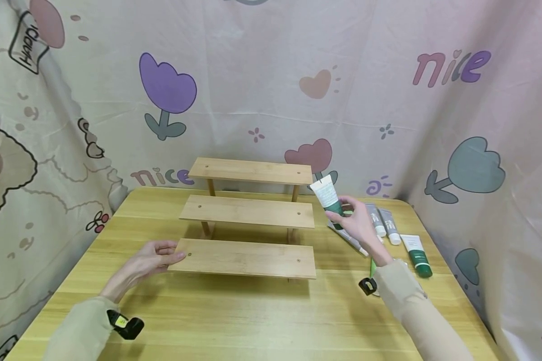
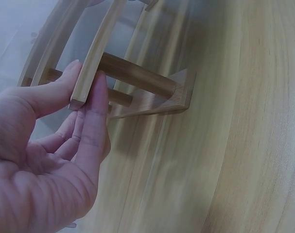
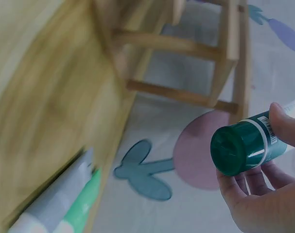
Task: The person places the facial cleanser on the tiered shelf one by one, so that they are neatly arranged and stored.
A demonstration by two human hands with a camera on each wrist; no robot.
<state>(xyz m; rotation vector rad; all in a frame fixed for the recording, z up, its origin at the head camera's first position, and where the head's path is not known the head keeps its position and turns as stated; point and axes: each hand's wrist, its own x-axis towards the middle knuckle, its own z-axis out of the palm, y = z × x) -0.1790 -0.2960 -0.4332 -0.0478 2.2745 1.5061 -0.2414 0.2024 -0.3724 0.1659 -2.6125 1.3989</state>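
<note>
A three-tier wooden display shelf (image 1: 248, 213) stands in the middle of the table. At the left end of its lowest board (image 1: 248, 258), my left hand (image 1: 155, 255) pinches the edge; in the left wrist view the thumb lies on top and fingers (image 2: 91, 131) below. My right hand (image 1: 354, 220) holds a white and green squeeze tube (image 1: 327, 195) in the air, right of the middle board. Its green cap (image 3: 230, 150) points down, and the white crimped end is up. The tube does not touch the shelf.
Right of the shelf lie several tubes: grey ones (image 1: 390, 226), a white and green one (image 1: 417, 256), and another grey one (image 1: 350, 239) partly under my right hand. Something bright green (image 3: 86, 199) lies beside a grey tube. A printed curtain (image 1: 253, 75) hangs behind the table (image 1: 235, 321).
</note>
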